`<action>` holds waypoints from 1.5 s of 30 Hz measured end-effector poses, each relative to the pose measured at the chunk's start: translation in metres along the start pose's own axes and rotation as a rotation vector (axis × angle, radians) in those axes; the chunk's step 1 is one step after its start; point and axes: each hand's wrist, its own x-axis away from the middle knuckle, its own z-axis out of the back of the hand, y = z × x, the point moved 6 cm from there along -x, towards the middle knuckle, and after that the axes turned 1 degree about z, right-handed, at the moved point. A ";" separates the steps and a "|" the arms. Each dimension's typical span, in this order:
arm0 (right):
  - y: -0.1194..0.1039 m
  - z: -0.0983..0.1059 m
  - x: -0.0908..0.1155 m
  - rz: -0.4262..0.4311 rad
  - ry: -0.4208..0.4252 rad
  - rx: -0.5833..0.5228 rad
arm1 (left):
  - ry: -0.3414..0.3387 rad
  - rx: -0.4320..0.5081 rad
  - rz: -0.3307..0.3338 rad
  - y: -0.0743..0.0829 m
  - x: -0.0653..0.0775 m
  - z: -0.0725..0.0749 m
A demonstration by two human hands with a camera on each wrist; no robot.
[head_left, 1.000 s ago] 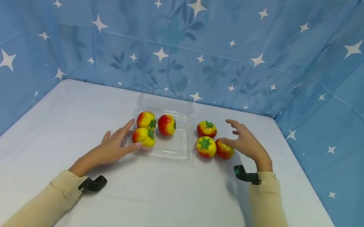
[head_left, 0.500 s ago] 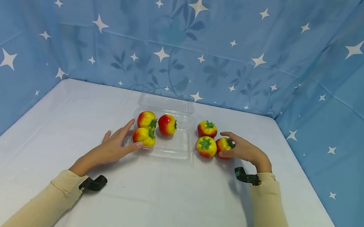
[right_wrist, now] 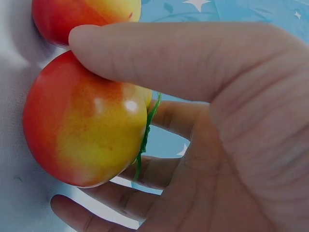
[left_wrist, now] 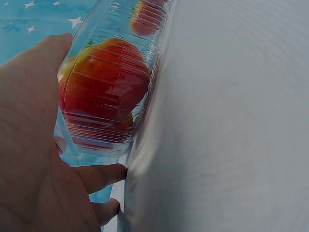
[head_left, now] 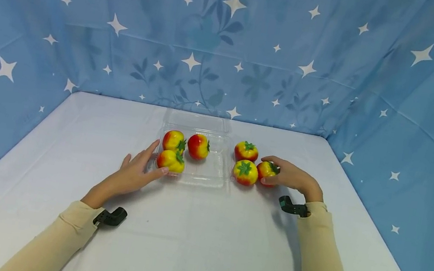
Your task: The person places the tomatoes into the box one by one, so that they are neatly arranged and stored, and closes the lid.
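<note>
My right hand (head_left: 294, 178) holds a red-and-yellow tomato (head_left: 265, 171) with a green leafy top, on the table at the right. In the right wrist view, the thumb lies across that tomato (right_wrist: 91, 130) and the fingers (right_wrist: 130, 200) reach round its far side. A clear plastic clamshell box (head_left: 215, 168) stands mid-table, lid raised at the back, with three similar tomatoes (head_left: 198, 147) in its left part. At the box's left front corner rests my left hand (head_left: 129, 177), fingers spread; its thumb (left_wrist: 60, 48) touches the wall in the left wrist view.
Two more tomatoes, a front one (head_left: 245, 173) and a back one (head_left: 246, 151), sit between the box and my right hand. The white-covered table (head_left: 183, 244) ends at a blue star-patterned curtain (head_left: 231, 43) behind and at the sides.
My right hand has lowered onto the rightmost tomato and closed round it; that tomato has tipped, so its green top now shows. My left hand has stayed at the box.
</note>
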 end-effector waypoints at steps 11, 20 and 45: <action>0.005 0.008 0.002 0.004 0.062 0.009 | 0.003 0.005 -0.003 0.001 0.000 0.000; 0.004 0.017 0.006 0.013 0.152 -0.013 | 0.005 0.002 -0.006 0.001 0.000 0.001; -0.013 0.036 0.011 0.148 0.351 -0.065 | 0.000 0.004 -0.001 0.000 -0.001 -0.001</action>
